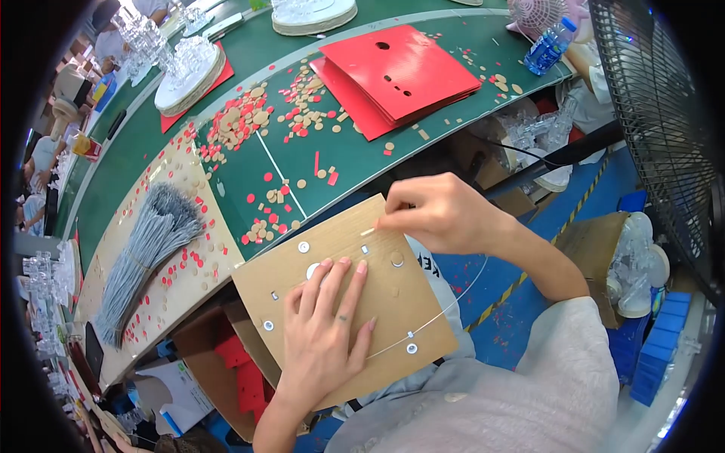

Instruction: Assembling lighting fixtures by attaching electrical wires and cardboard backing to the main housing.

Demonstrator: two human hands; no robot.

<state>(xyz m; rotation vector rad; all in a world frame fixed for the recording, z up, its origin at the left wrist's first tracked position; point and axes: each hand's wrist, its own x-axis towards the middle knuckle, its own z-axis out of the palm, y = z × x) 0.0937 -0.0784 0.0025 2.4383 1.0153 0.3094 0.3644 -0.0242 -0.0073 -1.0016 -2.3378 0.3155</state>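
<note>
A brown cardboard sheet [359, 385] rests tilted over my lap, against the table's edge, with small slots and round holes punched through it. My left hand [323, 325] lies on it with fingers stretched out, pressing near the middle. At the sheet's far right edge, my right hand [442, 215] is pinched closed; whatever sits between its fingertips is too small to make out. A short pale strip [368, 232] shows just beside those fingertips. A thin pale wire [447, 310] runs across the sheet's near right part and curves out past its edge.
Folded red cards [408, 75] lie stacked on the green table [302, 162] among scattered punched-out bits. A bundle of grey wire ties [143, 260] is at the left. A bottle [550, 47] and a fan [657, 113] stand right; a box of clear plastic parts [596, 257] sits below.
</note>
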